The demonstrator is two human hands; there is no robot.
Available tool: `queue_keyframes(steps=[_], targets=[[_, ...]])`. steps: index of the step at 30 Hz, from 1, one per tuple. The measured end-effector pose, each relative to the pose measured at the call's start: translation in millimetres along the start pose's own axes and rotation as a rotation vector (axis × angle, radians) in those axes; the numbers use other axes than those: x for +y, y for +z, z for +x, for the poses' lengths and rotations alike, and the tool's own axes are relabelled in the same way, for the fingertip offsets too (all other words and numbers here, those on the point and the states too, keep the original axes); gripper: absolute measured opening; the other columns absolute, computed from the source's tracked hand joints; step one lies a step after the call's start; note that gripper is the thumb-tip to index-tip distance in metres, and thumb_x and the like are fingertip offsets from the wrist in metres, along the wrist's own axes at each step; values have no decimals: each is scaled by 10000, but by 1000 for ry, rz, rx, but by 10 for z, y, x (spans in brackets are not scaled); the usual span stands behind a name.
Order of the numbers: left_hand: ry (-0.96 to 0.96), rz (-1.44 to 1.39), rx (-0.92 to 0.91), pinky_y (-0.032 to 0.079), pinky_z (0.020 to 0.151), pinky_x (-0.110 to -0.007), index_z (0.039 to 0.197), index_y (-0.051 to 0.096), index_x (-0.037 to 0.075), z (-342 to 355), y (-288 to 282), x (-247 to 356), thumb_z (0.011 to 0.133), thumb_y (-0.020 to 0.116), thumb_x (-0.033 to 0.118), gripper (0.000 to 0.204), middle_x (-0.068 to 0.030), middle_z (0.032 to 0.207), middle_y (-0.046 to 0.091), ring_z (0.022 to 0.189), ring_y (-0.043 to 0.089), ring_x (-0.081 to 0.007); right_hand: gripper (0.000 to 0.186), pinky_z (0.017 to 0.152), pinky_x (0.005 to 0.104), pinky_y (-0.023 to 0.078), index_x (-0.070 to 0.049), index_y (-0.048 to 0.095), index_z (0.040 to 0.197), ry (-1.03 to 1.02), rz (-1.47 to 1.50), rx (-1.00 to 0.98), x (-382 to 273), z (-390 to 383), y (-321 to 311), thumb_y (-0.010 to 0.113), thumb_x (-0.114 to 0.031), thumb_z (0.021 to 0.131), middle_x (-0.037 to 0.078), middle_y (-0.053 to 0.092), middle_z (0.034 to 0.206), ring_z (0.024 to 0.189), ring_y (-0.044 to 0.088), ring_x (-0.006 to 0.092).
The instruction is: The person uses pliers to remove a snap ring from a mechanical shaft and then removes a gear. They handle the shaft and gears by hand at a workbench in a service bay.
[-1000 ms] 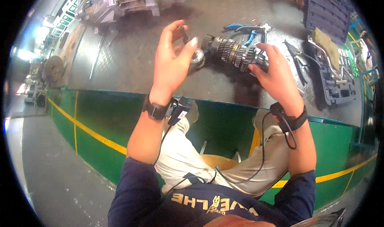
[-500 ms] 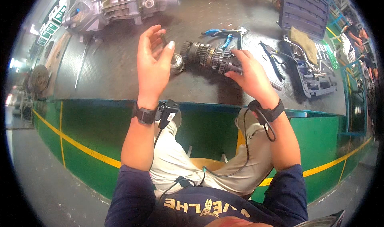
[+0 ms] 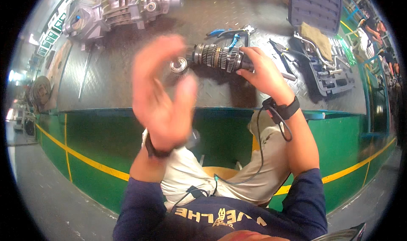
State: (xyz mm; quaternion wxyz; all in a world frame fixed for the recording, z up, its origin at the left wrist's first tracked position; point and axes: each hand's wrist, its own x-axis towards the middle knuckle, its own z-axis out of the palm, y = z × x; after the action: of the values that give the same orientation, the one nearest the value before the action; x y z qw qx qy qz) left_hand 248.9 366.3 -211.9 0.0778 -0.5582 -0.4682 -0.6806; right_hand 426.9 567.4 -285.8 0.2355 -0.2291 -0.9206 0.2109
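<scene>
My right hand point(image 3: 263, 73) grips the right end of a gear shaft point(image 3: 217, 57), a dark metal shaft with several toothed gears, lying across the metal-topped table. My left hand point(image 3: 159, 92) is raised near the table's front edge and blurred by motion. Its thumb and fingers are spread apart, with nothing visible between them. Beyond that gap lies a small shiny bearing point(image 3: 178, 64), close to the left end of the shaft. Blue-handled pliers point(image 3: 231, 32) rest just beyond the gears.
A large metal gearbox housing point(image 3: 123, 9) stands at the back left. On the right lie black-handled pliers point(image 3: 283, 56) and a grey tool case point(image 3: 335, 86) with its lid up and a brown cloth point(image 3: 316, 41) on it. A thin rod point(image 3: 85, 73) lies at the left.
My left hand has moved down and toward me, and its fingers have spread from the small dark piece near them, which no longer shows. My right hand keeps its grip on the gear shaft.
</scene>
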Motion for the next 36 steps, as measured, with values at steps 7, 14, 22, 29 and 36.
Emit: queue_keyframes(steps=[7, 14, 22, 29, 36], targets=[[-439, -639, -340, 544, 867, -494, 1019, 543, 71, -82, 178, 1351, 868, 662, 152, 208, -222, 1160, 678, 1051, 641, -425, 718, 984, 476, 504, 16, 555, 1370, 81, -84, 23, -23, 0, 13, 868, -235, 776, 259, 630, 1220, 1137, 613, 444], [-333, -577, -44, 570, 857, -386, 735, 696, 103, -91, 310, 1150, 771, 749, -33, 151, -73, 1005, 762, 866, 731, -231, 752, 964, 473, 512, -37, 557, 1375, 48, -157, 42, 102, -44, -17, 896, -267, 745, 242, 647, 1190, 1118, 622, 443], [-513, -871, -262, 540, 874, -390, 838, 712, 117, -66, -34, 1060, 867, 701, 52, 73, -54, 1044, 748, 863, 696, -218, 729, 965, 480, 508, -41, 578, 1355, -22, -134, 72, 49, 21, 11, 899, -268, 742, 249, 660, 1195, 1129, 626, 443], [-755, -1027, -315, 513, 889, -393, 928, 726, 130, -71, -382, 1096, 951, 658, 126, 72, -36, 1078, 735, 861, 665, -207, 717, 989, 478, 499, -7, 590, 1341, 11, -156, 55, -6, -48, -54, 899, -275, 753, 250, 665, 1221, 1145, 628, 432], [-436, -1266, -269, 450, 919, -382, 1007, 768, 230, 75, -644, 667, 1007, 631, 187, 143, 53, 1108, 728, 915, 615, -150, 643, 945, 478, 511, -45, 634, 1297, 74, -87, 17, -33, -29, -82, 896, -246, 745, 239, 684, 1154, 1095, 642, 429]])
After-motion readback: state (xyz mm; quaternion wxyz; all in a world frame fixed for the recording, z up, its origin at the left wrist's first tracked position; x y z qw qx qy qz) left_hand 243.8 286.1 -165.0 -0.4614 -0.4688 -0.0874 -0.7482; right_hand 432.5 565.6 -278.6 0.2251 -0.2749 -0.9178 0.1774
